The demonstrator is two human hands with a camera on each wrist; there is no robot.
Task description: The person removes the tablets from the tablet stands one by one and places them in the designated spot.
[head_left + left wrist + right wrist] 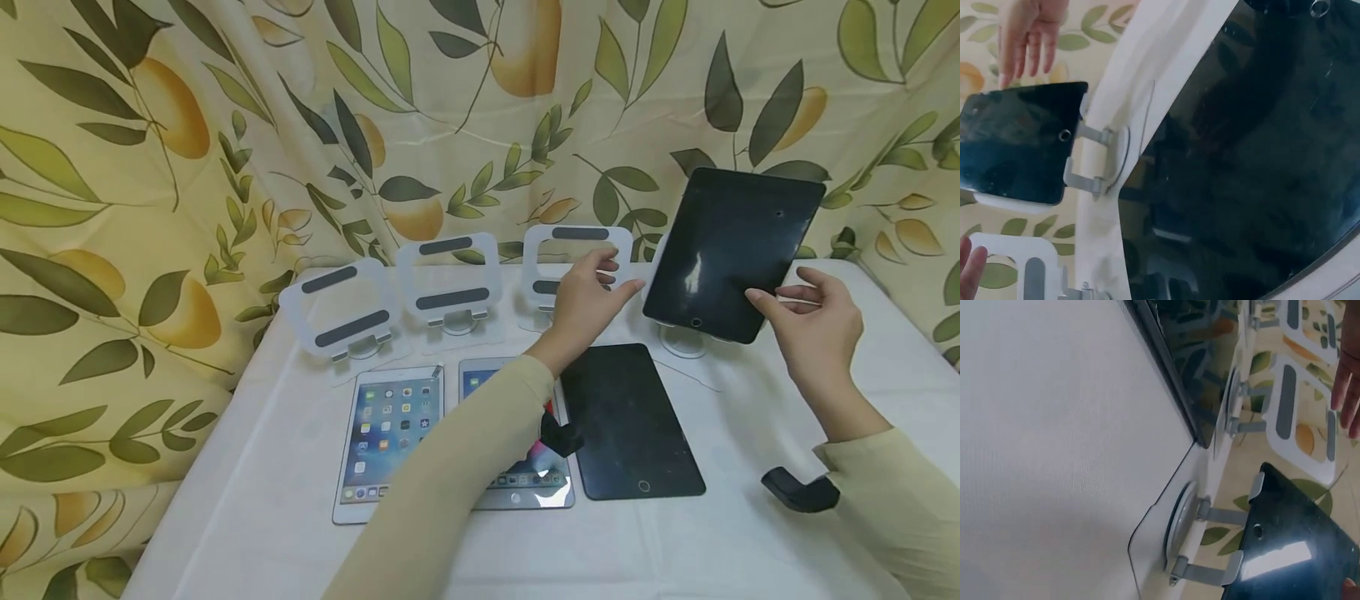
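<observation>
A dark-screened tablet [738, 250] leans on a stand at the right, its lower edge in the stand's grey clips [1088, 134]. My right hand [821, 329] is at its lower right side. The thumb touches the front near the edge, while the fingers lie loosely bent beside it. In the right wrist view only a bit of that thumb [1350, 587] shows. My left hand [585, 304], fingers loose and holding nothing, hovers before the third stand [536, 246]. Below it a second dark tablet [630, 425] lies flat.
Two white-framed tablets lie flat with lit screens, the left one [393, 442] and one [525, 496] partly under my left forearm. Two more white stands, the leftmost [296, 312] and its neighbour [408, 275], stand behind them. A leaf-patterned curtain [285, 200] hangs behind the white-covered table [247, 500].
</observation>
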